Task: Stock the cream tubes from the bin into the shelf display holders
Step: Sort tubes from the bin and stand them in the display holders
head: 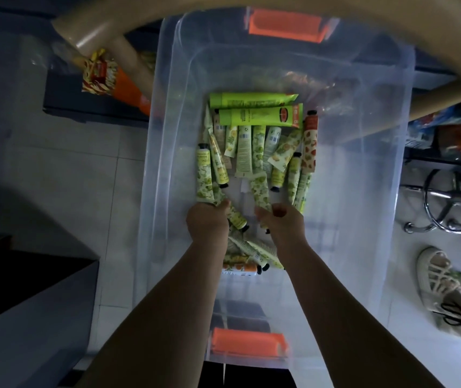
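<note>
A clear plastic bin (391, 152) with orange latches sits on the floor below me. Several cream tubes (254, 147) lie on its bottom, mostly pale green with floral prints, plus two bigger lime-green tubes (254, 99) at the far side and a strawberry-print tube (309, 144) on the right. Both my arms reach into the bin. My left hand (208, 221) grips a green floral tube (204, 182) by its crimped end. My right hand (282, 221) holds another green floral tube (260, 191) the same way. More tubes lie under my wrists.
A beige tubular frame (111, 37) arches over the far end of the bin. Packaged goods (99, 74) lie at the left. A chrome stool base (453, 200) and another person's sandalled foot (442, 281) are at the right. A dark box (27, 317) stands at the lower left.
</note>
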Motion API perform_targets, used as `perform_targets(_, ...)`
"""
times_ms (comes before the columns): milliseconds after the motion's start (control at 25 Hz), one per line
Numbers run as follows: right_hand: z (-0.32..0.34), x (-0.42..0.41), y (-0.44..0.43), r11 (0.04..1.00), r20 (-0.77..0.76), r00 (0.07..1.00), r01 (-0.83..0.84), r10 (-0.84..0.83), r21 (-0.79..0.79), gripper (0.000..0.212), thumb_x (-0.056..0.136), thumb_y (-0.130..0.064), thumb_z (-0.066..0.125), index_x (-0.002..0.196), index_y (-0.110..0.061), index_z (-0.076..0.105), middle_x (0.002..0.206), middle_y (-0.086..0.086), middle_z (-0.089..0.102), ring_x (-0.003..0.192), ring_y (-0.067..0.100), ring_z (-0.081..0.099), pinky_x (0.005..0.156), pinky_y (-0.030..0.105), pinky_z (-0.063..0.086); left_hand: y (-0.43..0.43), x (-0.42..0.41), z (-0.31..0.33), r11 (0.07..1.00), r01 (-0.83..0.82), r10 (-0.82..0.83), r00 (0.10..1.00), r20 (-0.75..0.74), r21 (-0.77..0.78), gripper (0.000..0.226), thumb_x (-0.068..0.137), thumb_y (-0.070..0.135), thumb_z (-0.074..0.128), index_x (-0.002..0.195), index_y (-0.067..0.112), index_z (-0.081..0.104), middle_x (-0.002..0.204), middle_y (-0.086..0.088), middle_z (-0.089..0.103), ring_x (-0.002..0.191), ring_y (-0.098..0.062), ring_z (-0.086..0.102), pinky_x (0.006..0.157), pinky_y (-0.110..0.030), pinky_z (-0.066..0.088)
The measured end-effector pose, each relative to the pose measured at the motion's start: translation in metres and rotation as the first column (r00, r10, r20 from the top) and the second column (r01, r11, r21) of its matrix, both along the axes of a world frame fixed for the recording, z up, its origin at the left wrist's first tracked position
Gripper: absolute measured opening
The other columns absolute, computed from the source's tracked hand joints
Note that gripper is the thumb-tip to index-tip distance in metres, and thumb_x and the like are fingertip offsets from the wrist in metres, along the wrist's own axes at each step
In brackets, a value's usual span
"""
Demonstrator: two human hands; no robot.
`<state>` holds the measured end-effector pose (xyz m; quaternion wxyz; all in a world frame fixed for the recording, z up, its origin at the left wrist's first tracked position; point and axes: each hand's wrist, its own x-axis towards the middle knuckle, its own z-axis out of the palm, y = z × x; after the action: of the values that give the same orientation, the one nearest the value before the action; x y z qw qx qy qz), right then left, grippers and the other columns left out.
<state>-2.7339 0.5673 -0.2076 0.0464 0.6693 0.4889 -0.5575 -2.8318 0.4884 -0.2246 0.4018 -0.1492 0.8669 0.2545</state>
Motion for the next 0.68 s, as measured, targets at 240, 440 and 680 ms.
perform_targets(240, -0.002, 0.015, -0.003, 0.985, -0.101, 0.981, 0.162, -0.167, -0.054, 0.033, 0.077, -0.017, 0.074, 0.104, -0.01, 0.057, 0.097, 0.014, 0.069, 0.087, 0.027, 0.067, 0.067, 0.028, 0.049, 0.002, 0.005, 0.001, 0.99, -0.136, 0.13, 0.985, 0.115, 0.049, 0.044, 0.079, 0.039, 0.071, 0.054, 0.012, 0.047, 0.056, -0.001, 0.05, 0.053, -0.015, 0.05, 0.059, -0.025, 0.04)
perform_targets(440, 0.011, 0.019, -0.001, 0.99, -0.182, 0.975, 0.116, -0.129, -0.078, 0.034, 0.084, -0.022, 0.068, 0.096, 0.009, 0.061, 0.078, 0.011, 0.049, 0.075, 0.021, 0.047, 0.067, 0.029, 0.04, 0.002, 0.005, 0.014, 0.974, -0.149, 0.102, 0.962, 0.253, 0.172, 0.033, 0.079, 0.031, 0.072, 0.064, 0.012, 0.051, 0.069, -0.007, 0.061, 0.055, -0.012, 0.049, 0.06, -0.025, 0.046)
perform_targets(680, 0.053, 0.019, 0.005, 0.993, -0.233, 0.966, 0.105, -0.115, -0.055, 0.048, 0.079, -0.025, 0.072, 0.103, 0.013, 0.055, 0.081, 0.004, 0.044, 0.074, 0.02, 0.04, 0.069, 0.032, 0.036, -0.005, -0.006, 0.057, 0.956, -0.116, 0.022, 0.944, 0.329, 0.27, 0.034, 0.08, 0.026, 0.071, 0.099, 0.001, 0.057, 0.079, -0.011, 0.066, 0.061, -0.009, 0.064, 0.036, -0.013, 0.032)
